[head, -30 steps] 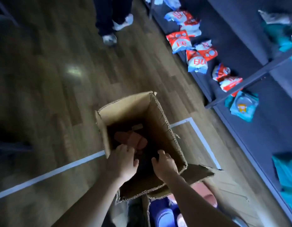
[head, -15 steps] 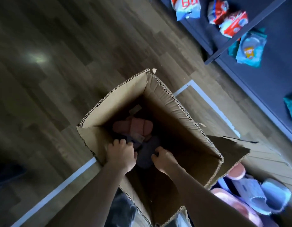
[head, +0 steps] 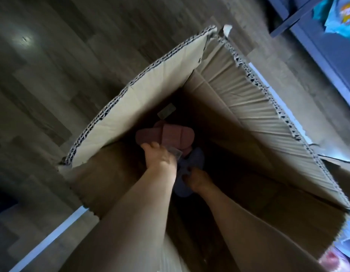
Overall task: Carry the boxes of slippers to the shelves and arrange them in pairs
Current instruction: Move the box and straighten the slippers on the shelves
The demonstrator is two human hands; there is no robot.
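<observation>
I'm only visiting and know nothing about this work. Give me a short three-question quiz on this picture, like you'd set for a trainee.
1. True or false: the left hand and the right hand both reach down inside the cardboard box.
2. What colour is the slipper that the left hand touches? A pink, B green, C yellow.
3. Fill in: the blue slipper lies at the ___ hand.
Key: 1 true; 2 A, the pink slipper; 3 right.
</observation>
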